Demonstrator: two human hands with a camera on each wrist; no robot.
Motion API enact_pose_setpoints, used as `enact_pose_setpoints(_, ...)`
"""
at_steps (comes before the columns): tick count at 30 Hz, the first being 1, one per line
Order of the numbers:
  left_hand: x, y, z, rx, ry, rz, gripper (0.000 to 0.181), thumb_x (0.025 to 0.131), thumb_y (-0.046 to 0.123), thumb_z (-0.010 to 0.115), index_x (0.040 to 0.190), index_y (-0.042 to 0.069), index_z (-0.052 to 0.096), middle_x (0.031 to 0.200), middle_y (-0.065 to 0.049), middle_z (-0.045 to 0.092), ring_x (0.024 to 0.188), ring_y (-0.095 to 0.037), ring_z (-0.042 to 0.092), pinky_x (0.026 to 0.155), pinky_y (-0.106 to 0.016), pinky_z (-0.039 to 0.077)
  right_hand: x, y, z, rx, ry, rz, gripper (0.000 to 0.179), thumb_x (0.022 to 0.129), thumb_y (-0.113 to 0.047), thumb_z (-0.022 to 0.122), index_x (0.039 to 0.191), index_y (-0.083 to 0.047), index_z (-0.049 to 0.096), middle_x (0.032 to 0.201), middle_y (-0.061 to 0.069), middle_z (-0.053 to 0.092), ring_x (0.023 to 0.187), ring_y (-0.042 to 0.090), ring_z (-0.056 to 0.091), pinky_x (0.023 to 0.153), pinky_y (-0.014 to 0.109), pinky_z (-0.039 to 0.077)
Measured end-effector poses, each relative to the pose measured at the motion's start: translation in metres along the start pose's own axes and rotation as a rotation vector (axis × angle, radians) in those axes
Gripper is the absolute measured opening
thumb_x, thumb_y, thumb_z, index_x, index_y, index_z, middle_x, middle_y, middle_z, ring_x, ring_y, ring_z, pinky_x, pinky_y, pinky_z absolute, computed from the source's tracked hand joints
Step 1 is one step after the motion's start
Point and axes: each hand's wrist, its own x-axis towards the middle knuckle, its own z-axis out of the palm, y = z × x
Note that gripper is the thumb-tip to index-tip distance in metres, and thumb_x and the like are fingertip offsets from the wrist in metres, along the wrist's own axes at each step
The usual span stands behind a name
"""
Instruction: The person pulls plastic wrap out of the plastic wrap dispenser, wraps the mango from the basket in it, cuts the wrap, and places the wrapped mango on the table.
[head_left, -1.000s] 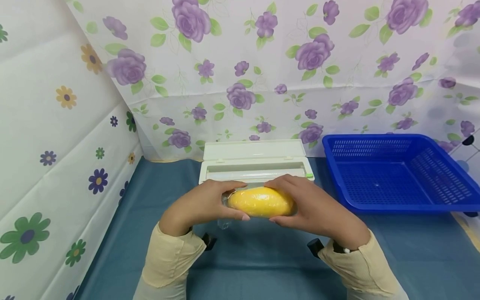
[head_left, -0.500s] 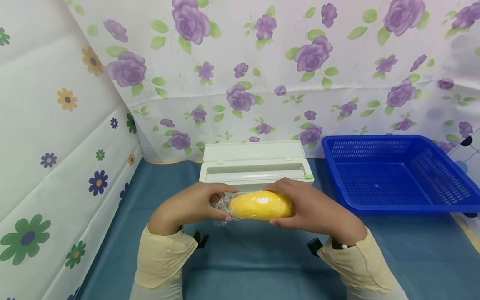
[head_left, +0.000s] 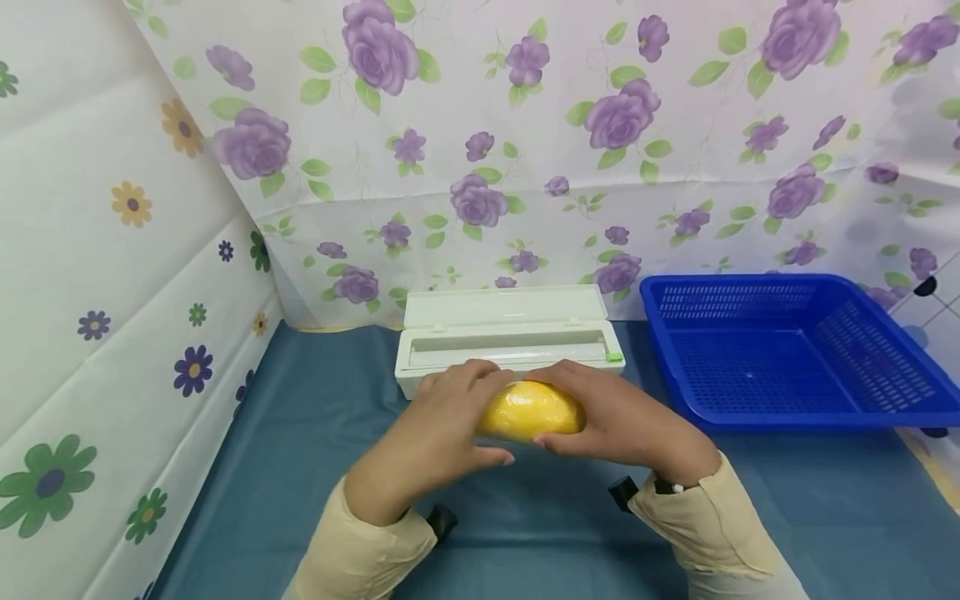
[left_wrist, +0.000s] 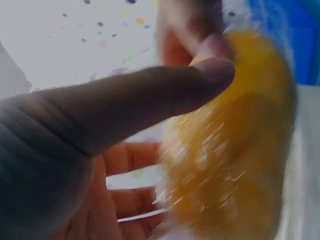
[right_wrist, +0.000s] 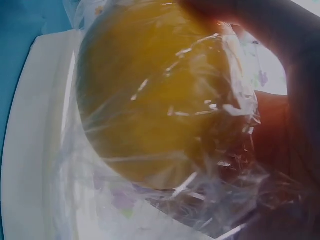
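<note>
A yellow mango-shaped fruit [head_left: 525,410], wrapped in clear cling film [right_wrist: 235,200], is held up in front of a white cling film dispenser [head_left: 501,308]. My right hand [head_left: 611,412] grips its right end, thumb below and fingers over the top. At the left end my left hand [head_left: 442,429] reaches around it, fingers at the upper side. The left thumb [left_wrist: 150,95] stretches out straight, apart from the fruit in the head view. Loose, crumpled film gathers by the right palm in the right wrist view. The left hand covers the fruit's left end in the head view.
The dispenser's lid stands open, showing a film roll [head_left: 442,357] and a green slider [head_left: 614,357]. To the right, a blue plastic basket [head_left: 810,420] sits on the dark blue-green tablecloth [head_left: 330,433]. Floral sheets [head_left: 420,250] hang behind and at the left.
My left hand first drew left off the fruit with film in its fingers, then came back right over the fruit's left end, its thumb spreading away. The right hand kept its grip.
</note>
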Motion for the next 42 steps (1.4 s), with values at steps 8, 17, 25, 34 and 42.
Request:
enact_pose_setpoints(8, 0.009, 0.003, 0.016, 0.065, -0.004, -0.049, 0.079, 0.074, 0.046, 0.088, 0.141, 0.024, 0.053, 0.120, 0.001, 0.063, 0.102, -0.018, 0.057, 0.092, -0.045, 0.041, 0.002, 0.002, 0.003, 0.044, -0.027, 0.053, 0.064, 0.091, -0.046, 0.072, 0.147, -0.027, 0.047, 0.119, -0.008, 0.062, 0.085, 0.008, 0.058, 0.073, 0.024, 0.053)
enact_pose_setpoints(17, 0.019, -0.010, 0.018, -0.012, -0.037, -0.038, 0.066, 0.077, 0.045, 0.087, 0.134, 0.025, 0.061, 0.114, 0.005, 0.068, 0.098, -0.012, 0.058, 0.087, -0.040, 0.039, 0.003, 0.002, 0.004, 0.075, -0.057, 0.093, 0.068, 0.089, -0.043, 0.074, 0.148, -0.024, 0.044, 0.119, -0.008, 0.062, 0.087, 0.010, 0.059, 0.076, 0.025, 0.054)
enact_pose_setpoints(25, 0.025, -0.020, 0.018, -0.076, -0.062, -0.012, 0.057, 0.079, 0.048, 0.083, 0.128, 0.026, 0.065, 0.104, 0.010, 0.068, 0.089, -0.007, 0.057, 0.081, -0.036, 0.040, -0.001, -0.008, 0.005, -0.071, 0.081, 0.005, 0.078, 0.086, -0.046, 0.078, 0.152, -0.024, 0.042, 0.143, -0.002, 0.053, 0.116, 0.015, 0.057, 0.097, 0.037, 0.055)
enact_pose_setpoints(34, 0.031, -0.036, 0.024, -0.188, -0.110, 0.002, 0.049, 0.085, 0.050, 0.076, 0.126, 0.025, 0.066, 0.098, 0.013, 0.066, 0.081, -0.005, 0.058, 0.077, -0.029, 0.050, 0.002, -0.022, 0.014, -0.168, 0.126, -0.066, 0.071, 0.086, -0.039, 0.080, 0.148, -0.022, 0.048, 0.144, -0.001, 0.051, 0.122, 0.017, 0.057, 0.101, 0.038, 0.054)
enact_pose_setpoints(42, 0.038, -0.052, 0.032, -0.357, -0.171, -0.010, 0.050, 0.088, 0.051, 0.073, 0.131, 0.028, 0.063, 0.110, 0.013, 0.066, 0.090, -0.007, 0.062, 0.083, -0.028, 0.053, 0.009, -0.014, 0.024, -0.228, 0.108, -0.032, 0.080, 0.080, -0.038, 0.086, 0.147, -0.018, 0.047, 0.140, 0.003, 0.053, 0.118, 0.018, 0.058, 0.100, 0.038, 0.054)
